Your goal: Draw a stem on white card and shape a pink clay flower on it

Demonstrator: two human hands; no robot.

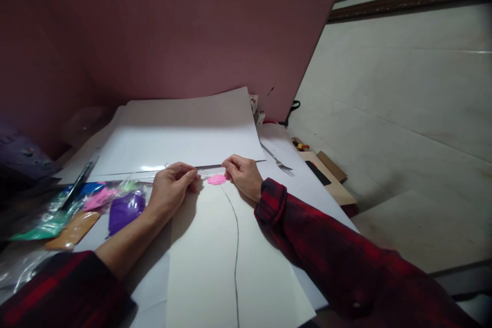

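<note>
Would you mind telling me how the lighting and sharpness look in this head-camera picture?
Head view: dim overall, glare on the white sheet; the left hand casts a shadow on the paper below; edges bend from wide-angle distortion; the bead bags at left look soft.

A single head-worn camera is looking forward and down from just above the person's own forearms, close over the tabletop (292,184). It is facing a maroon wall (192,25) at the far edge, with the left hand (169,188) and right hand (242,174) sitting near the middle of the frame. The wide lens is tilting the pale floor (403,128) steeply along the right side.
</note>
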